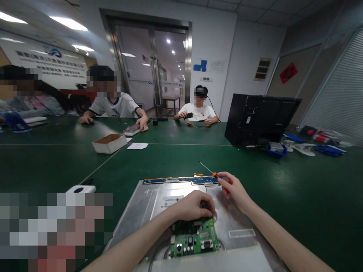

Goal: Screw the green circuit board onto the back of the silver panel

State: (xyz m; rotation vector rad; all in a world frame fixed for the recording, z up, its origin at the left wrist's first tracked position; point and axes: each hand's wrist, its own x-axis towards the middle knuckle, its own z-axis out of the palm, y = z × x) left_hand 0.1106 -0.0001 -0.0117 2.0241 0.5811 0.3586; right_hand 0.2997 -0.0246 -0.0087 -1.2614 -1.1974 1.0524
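Note:
A metal display panel (136, 211) lies back side up on the green table in front of me. On it sits a green circuit board (195, 240) with connectors and capacitors. My left hand (195, 206) is closed over the board's far edge, its fingers curled down. What its fingertips pinch is hidden beneath the hand. Above the panel's far right part, my right hand (231, 189) holds a screwdriver (214, 175) with an orange and dark handle, its thin shaft pointing up and to the left. A blue circuit strip (176, 180) runs along the panel's far edge.
A black monitor housing (261, 119) stands at the right, with a blue tray (276, 149) beside it. An open white box (110, 143) and a paper slip (137, 146) lie at the left. Several people sit around the table, and a white device (82, 188) lies left of the panel.

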